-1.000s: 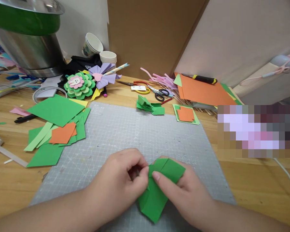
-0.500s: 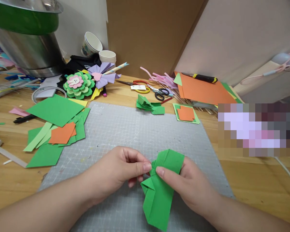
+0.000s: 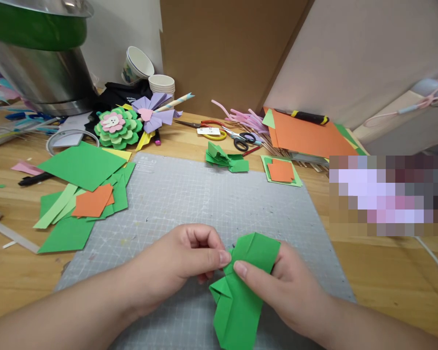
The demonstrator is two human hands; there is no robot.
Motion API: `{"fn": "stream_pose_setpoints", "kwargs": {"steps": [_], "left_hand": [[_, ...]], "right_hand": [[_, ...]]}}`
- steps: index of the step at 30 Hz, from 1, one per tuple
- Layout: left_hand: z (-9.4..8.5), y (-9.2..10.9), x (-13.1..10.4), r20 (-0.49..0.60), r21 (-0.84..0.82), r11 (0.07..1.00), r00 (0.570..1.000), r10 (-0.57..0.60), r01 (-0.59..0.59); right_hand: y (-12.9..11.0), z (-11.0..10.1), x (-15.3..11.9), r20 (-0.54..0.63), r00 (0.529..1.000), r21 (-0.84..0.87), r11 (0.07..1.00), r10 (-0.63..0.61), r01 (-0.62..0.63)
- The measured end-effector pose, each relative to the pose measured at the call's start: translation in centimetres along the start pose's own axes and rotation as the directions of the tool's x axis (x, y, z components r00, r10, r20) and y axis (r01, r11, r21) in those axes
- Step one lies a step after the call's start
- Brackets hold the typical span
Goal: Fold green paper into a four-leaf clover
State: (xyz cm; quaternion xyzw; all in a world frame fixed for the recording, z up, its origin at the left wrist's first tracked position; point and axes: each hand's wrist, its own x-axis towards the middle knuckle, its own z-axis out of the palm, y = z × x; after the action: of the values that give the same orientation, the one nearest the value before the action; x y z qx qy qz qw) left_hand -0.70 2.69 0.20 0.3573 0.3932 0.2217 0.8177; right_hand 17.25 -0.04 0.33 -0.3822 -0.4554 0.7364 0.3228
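Note:
A folded sheet of green paper (image 3: 246, 291) is held above the grey cutting mat (image 3: 175, 199), with creases across it and a small pointed fold on its left edge. My right hand (image 3: 295, 282) grips it from the right, thumb on top near the left edge and fingers hidden behind. At the upper left edge, my left hand (image 3: 199, 255) pinches the paper between thumb and bent fingers. Beyond the hands, a smaller folded green paper piece (image 3: 226, 158) lies at the mat's far edge.
Green paper sheets (image 3: 85, 165) and orange scraps (image 3: 94, 200) lie at left. Small paper squares (image 3: 281, 170) sit at the mat's far right corner. Behind are scissors (image 3: 243, 138), a utility knife (image 3: 310, 116) on orange paper (image 3: 306, 133), a paper flower (image 3: 118, 126) and cups (image 3: 162, 83).
Both hands and the green paper have dropped slightly lower in view. The paper is tilted a little differently, and both hands keep their hold on it.

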Motion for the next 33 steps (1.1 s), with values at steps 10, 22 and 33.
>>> {"fn": "stream_pose_setpoints", "kwargs": {"steps": [10,22,33], "left_hand": [[-0.31,-0.05,0.07,0.027,0.054,0.997,0.999,0.046,-0.047],[-0.17,-0.3,0.27,0.025,0.044,0.997,0.997,0.067,-0.068],[0.59,-0.41,-0.3,-0.032,0.202,0.966,0.984,0.174,-0.164]], "right_hand": [[-0.68,-0.02,0.12,-0.116,0.992,-0.016,0.999,0.048,-0.05],[-0.03,-0.14,-0.03,-0.056,0.998,-0.002,0.999,0.036,-0.037],[0.25,0.1,-0.3,-0.076,0.992,-0.124,0.987,0.096,-0.105]]}}
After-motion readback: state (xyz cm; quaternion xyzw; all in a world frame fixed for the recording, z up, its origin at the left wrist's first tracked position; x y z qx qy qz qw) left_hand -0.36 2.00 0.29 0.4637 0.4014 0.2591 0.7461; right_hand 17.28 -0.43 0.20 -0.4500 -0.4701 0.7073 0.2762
